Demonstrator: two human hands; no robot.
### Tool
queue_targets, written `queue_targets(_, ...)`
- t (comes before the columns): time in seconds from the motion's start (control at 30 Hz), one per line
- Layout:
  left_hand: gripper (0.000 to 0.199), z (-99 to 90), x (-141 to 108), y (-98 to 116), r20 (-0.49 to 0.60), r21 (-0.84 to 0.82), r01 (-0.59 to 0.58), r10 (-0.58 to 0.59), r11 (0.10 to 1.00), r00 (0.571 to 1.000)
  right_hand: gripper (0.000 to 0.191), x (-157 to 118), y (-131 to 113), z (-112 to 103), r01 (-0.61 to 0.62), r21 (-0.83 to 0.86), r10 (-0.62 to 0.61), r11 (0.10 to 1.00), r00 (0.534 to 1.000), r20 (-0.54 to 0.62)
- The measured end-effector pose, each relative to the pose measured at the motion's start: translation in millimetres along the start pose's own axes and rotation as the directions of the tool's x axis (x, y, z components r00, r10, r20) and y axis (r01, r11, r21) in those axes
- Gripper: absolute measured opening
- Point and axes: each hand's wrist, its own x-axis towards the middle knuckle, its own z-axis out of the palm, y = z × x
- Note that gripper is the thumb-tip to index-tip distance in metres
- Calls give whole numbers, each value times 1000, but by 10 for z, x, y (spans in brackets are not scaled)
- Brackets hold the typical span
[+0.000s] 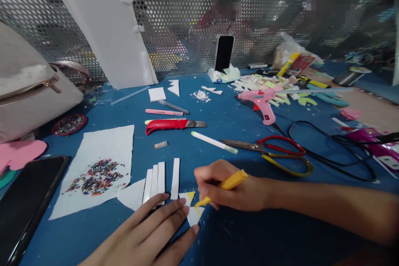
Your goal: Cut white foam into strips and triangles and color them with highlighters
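My right hand [230,185] grips a yellow marker [233,181], its tip down on a small white cut piece [195,216] that carries a yellow streak. Just above that piece lies another white scrap with a yellow corner [190,195]. My left hand [158,226] lies flat with fingers stretched out, the fingertips pressing on the small pieces. Beyond its fingers are several narrow white strips [161,176] side by side, and one separate strip [175,178]. A larger white piece [133,194] is partly tucked under the strips.
A red box cutter [168,125], scissors [264,146], a white marker [212,141] and a pink glue gun [260,102] with a black cord lie beyond my hands. Left are a paper [109,141] with glittery bits and a dark phone [28,208]. A perforated metal panel [181,20] stands behind.
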Motion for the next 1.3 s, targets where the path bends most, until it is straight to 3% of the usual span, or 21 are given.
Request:
queue_targets(0.23,40,10,-3,-21,26,3,-53,53,999,998,37,1,5,2,3,22,-3,1000,1000,0)
queue_targets(0.47,39,36,-10,-19,21,-22,2,-2,1000,1000,38,-3,6,6,-27,33,27,999,1000,-5)
queue_targets(0.67,41,9,-6,-35,44,-6,-35,35,999,998,38,6,9,1,-6,53,8,999,1000,-26)
queue_targets(1.3,39,38,-1,-9,7,-34,10,-10,999,1000,40,2,10,3,-18,56,18,998,1000,-2)
